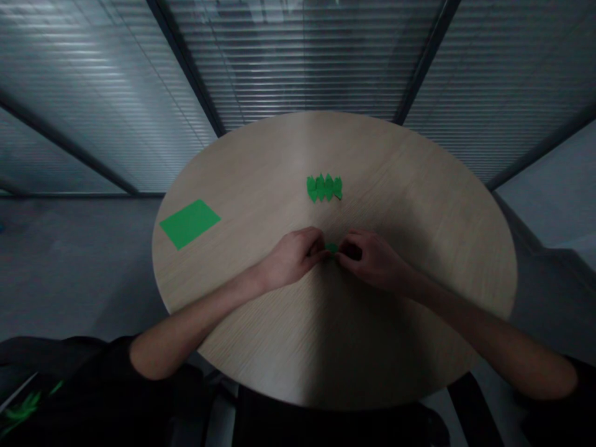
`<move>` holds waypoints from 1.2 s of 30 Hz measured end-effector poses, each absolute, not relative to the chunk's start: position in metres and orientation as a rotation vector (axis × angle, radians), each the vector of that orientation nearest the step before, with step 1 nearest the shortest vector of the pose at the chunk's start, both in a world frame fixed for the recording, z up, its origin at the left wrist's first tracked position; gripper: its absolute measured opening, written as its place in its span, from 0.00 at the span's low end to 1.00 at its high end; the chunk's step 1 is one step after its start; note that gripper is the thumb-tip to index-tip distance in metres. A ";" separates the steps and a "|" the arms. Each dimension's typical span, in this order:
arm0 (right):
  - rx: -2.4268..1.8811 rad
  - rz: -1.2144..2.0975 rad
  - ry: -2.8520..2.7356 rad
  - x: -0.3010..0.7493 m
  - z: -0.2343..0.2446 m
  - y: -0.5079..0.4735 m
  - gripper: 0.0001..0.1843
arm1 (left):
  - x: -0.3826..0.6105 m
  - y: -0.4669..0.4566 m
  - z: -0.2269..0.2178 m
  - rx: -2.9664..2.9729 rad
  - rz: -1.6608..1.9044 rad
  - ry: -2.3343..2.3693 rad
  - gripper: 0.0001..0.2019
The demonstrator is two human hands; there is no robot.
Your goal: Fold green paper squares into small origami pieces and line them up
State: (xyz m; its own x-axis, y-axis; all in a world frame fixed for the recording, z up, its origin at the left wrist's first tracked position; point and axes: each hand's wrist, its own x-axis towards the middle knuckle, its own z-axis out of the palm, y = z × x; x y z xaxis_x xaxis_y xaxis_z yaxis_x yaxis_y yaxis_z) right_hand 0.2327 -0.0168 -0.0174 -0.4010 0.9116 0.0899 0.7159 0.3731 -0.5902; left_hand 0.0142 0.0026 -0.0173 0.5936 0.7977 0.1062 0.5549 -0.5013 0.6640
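Note:
Between my two hands, near the middle of the round table, is a small green paper piece (331,248). My left hand (298,253) pinches its left end, thumb and fingers pressed together. On the other side my right hand (370,256) has the right end between thumb and fingertips. Most of the piece is hidden by the fingers, so its folds cannot be made out. Just beyond the hands lies a row of several folded green paper shapes (325,187), side by side with pointed ends.
A flat green paper sheet (190,223) rests at the left side of the wooden table (261,158). Glass panels with blinds (307,68) stand right behind the far edge. Dark shadow from my arms falls across the near right part of the tabletop.

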 end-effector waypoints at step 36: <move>-1.480 0.849 -2.203 0.233 -0.009 -0.006 0.06 | 0.014 0.003 -0.016 2.199 0.586 1.110 0.05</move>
